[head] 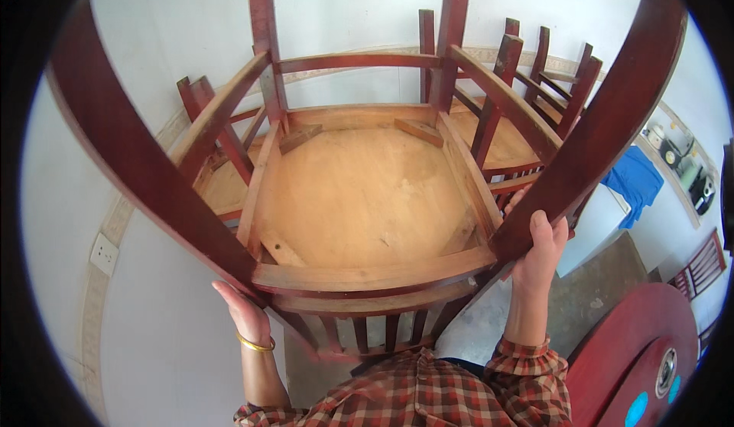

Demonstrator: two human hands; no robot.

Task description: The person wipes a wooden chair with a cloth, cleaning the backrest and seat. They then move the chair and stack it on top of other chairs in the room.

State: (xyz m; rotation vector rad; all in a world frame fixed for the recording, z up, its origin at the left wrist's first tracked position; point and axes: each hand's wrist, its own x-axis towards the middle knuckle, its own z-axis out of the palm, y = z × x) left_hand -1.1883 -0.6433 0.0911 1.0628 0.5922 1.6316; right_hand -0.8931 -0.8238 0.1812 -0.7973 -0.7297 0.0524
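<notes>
A dark red wooden chair (367, 197) is upside down before me, its legs pointing up and its pale seat underside facing me. Below the seat, its slatted backrest (361, 333) hangs close to my checked shirt. My right hand (539, 247) grips the near right leg where it meets the seat frame, thumb on the outer face. At the near left corner, my left hand (250, 316), with a gold bangle (255, 344) on the wrist, holds the chair from outside; its fingers are mostly hidden behind the wood.
Other upturned chairs (499, 140) stand along the wall on the right, another (223, 197) behind on the left. A round red tabletop (642, 335) lies at lower right. Beyond are a blue cloth (636, 183) on a white appliance and a shelf of kitchenware (682, 157). A wall socket (104, 253) is left.
</notes>
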